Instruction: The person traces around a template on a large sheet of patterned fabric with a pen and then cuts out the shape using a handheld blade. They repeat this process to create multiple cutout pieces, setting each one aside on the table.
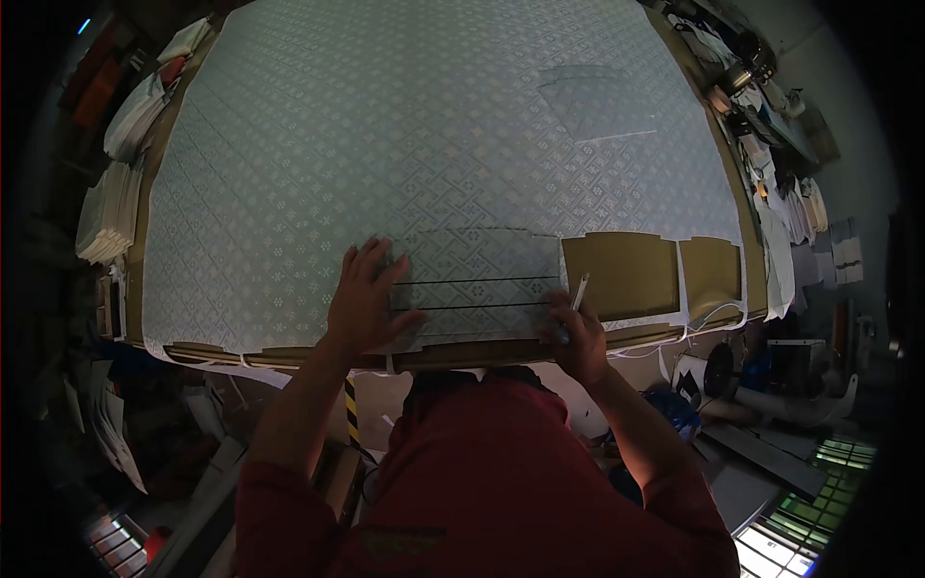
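Note:
Patterned pale fabric (318, 144) covers the large table. A clear template (472, 265) with two dark lines lies on the fabric near the front edge. On the template's left end rests my left hand (366, 301), its fingers spread. My right hand (575, 332) is at the template's right end, fingers curled round a thin white pen (580, 291) that points up. To the right of the template, cut-out openings in the fabric show the brown table surface (621, 275).
Another clear template (593, 101) lies farther back on the fabric. Stacks of paper patterns (108, 212) stand along the left side. More pieces hang at the right (776, 250). A fan (720, 369) is below the table's right corner.

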{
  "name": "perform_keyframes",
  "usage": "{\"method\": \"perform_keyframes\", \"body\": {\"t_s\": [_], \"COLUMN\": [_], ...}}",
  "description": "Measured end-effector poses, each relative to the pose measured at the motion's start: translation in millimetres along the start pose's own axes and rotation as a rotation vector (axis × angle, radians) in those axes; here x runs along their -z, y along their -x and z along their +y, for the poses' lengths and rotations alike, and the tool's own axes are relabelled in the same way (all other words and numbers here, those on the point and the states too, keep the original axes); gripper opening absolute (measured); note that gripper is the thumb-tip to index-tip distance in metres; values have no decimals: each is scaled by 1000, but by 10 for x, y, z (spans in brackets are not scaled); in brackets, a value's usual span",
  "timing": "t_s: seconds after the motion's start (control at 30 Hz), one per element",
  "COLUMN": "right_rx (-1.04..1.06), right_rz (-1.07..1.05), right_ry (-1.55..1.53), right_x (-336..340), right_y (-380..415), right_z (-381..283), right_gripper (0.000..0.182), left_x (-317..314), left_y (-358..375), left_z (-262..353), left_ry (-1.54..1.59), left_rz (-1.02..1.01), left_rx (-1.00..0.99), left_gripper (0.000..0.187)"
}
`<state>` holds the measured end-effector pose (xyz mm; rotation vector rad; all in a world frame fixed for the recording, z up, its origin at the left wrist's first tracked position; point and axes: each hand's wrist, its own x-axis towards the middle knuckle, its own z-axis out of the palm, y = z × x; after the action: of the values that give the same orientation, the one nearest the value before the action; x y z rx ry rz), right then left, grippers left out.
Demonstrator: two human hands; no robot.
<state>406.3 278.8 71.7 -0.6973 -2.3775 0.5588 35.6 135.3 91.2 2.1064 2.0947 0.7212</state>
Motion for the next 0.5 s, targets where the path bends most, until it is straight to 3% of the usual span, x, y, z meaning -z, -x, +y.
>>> {"method": "perform_keyframes", "body": {"t_s": [0.33, 0.4, 0.43, 0.5], "right_rx": [-14, -9, -24, -41], "right_rz": [-25, -22, -32, -41], "right_ry": [71, 92, 88, 92], "right_x": [42, 50, 58, 74], "right_y": [-23, -24, -30, -37], "right_z": [-81, -107, -119, -148], "right_gripper": [39, 39, 39, 38], "left_x": [161, 293, 297, 287], "left_y": [-205, -390, -474, -651], "left_z": [128, 261, 280, 305], "left_ry": [-55, -155, -149, -195], "left_rz": [-153, -334, -331, -510], "left_rx": [85, 89, 80, -45], "left_gripper": [84, 80, 80, 79]}}
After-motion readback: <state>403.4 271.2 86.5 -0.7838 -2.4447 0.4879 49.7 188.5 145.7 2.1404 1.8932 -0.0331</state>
